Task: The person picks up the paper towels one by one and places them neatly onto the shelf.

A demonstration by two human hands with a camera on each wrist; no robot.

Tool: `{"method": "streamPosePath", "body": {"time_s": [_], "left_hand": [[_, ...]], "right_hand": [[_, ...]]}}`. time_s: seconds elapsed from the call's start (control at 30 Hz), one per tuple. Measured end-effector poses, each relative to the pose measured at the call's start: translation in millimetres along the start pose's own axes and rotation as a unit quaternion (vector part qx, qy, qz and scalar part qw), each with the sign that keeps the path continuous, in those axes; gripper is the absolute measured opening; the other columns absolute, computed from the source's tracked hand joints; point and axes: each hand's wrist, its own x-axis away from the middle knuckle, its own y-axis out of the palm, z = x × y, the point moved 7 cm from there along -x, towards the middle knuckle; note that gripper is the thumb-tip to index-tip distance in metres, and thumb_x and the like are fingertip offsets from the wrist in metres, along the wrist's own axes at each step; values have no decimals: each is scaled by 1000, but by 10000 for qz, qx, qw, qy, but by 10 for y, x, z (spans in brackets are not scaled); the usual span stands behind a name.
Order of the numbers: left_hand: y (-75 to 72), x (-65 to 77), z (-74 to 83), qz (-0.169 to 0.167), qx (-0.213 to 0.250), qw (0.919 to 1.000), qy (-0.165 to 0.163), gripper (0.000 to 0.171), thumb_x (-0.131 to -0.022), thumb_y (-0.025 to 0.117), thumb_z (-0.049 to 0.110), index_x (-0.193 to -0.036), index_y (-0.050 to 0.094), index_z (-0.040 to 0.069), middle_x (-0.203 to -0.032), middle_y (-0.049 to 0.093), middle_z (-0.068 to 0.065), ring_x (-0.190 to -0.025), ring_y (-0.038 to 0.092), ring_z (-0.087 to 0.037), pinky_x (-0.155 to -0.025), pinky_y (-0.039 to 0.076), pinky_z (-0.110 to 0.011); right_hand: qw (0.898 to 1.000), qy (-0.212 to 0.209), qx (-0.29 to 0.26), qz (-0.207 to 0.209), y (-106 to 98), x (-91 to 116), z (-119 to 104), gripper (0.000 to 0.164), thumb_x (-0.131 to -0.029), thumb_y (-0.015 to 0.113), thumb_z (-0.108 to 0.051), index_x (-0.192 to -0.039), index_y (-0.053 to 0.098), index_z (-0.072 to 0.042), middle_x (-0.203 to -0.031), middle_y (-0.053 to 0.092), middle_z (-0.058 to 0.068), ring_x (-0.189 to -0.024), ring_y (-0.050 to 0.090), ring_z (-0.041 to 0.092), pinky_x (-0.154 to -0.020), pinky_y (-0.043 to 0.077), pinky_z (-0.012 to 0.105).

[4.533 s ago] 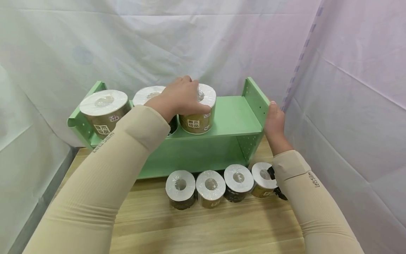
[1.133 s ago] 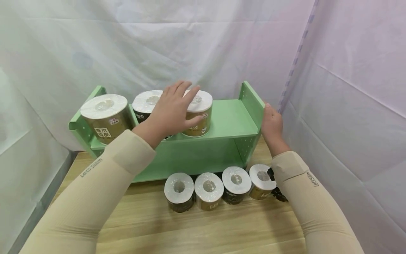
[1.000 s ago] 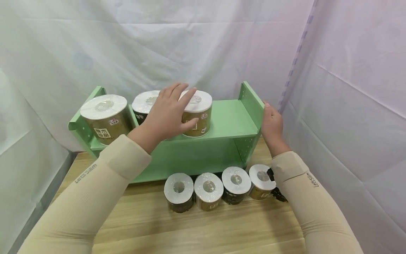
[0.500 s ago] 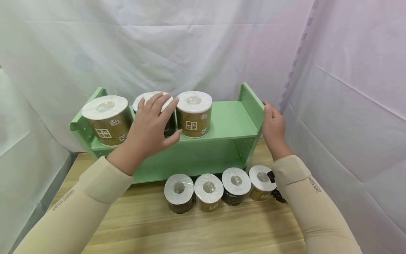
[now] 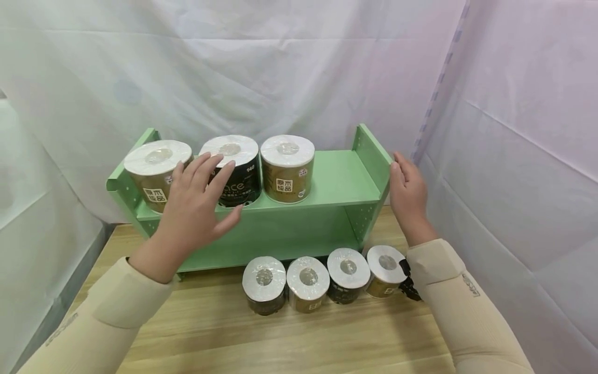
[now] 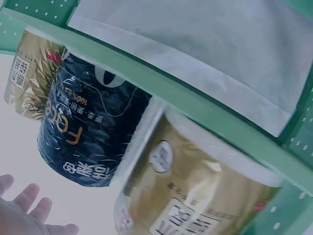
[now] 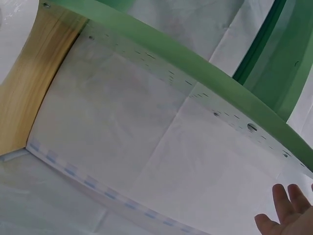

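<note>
On the upper board of a green two-tier shelf (image 5: 343, 174) stand three wrapped toilet paper rolls: a gold roll (image 5: 148, 184) at the left, a black roll (image 5: 244, 182) in the middle, another gold roll (image 5: 287, 182) beside it. My left hand (image 5: 187, 215), fingers spread and holding nothing, is in front of the left two and partly covers them. In the left wrist view its fingers (image 6: 36, 205) appear apart from the rolls. My right hand (image 5: 408, 200) is beside the shelf's right side panel (image 5: 374, 156), fingers loosely bent. In the right wrist view those fingers (image 7: 281, 205) hold nothing.
Several more rolls stand in a row on the wooden table (image 5: 280, 345) before the shelf, including a black roll (image 5: 265, 304) and a gold roll (image 5: 308, 301). A black object (image 5: 408, 283) shows next to the right cuff. White cloth walls (image 5: 280, 78) enclose the table.
My left hand has left the third roll on the upper board and moved left and toward me. My right hand has eased off the side panel, slightly to the right.
</note>
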Motion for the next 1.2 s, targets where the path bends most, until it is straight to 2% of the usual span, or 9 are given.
{"method": "streamPosePath", "body": {"time_s": [0.2,0.5,0.63,0.83,1.0,1.2], "left_hand": [[-87,143,-42,248,73,9995,-184,61,-88,47,42,-130,52,-2,-130,48,-29,-123,41,-48,-94,28,-75],[-218,381,-187,308,122,9960,-825,60,-89,46,41,-129,52,-4,-132,47,-27,-126,38,-47,-102,21,-74],[-296,490,-294,518,155,9918,-1156,60,-90,45,41,-127,52,-5,-131,46,-28,-127,36,-48,-103,19,-74],[-424,610,-485,908,62,9844,-1505,59,-87,49,36,-123,53,-9,-127,46,-33,-122,38,-52,-106,26,-62],[-489,685,-624,934,82,9784,-1843,60,-84,50,33,-125,51,-12,-128,44,-34,-123,36,-52,-109,26,-56],[-537,777,-753,1008,208,9696,-2220,60,-83,53,28,-127,50,-12,-130,43,-34,-125,34,-51,-110,24,-56]], "right_hand": [[9994,-270,186,122,-40,65,-33,47,-102,40,-35,-143,49,-15,-147,45,5,-136,38,23,-108,36,49],[9961,-766,328,305,-68,156,-66,45,-100,45,-28,-140,51,-9,-142,50,11,-133,42,28,-105,37,52],[9944,-915,368,374,-75,193,-67,44,-99,46,-27,-138,53,-8,-140,52,13,-131,44,29,-104,38,53],[9929,-1020,411,449,-102,242,-65,43,-99,47,-25,-136,54,-4,-139,52,14,-132,43,29,-108,35,51],[9908,-1159,449,538,-115,281,-60,42,-98,49,-21,-135,55,-3,-138,53,15,-131,44,30,-108,36,50],[9887,-1321,374,610,-101,321,-42,40,-97,51,-17,-134,56,-2,-137,53,17,-131,44,32,-109,34,49]]}}
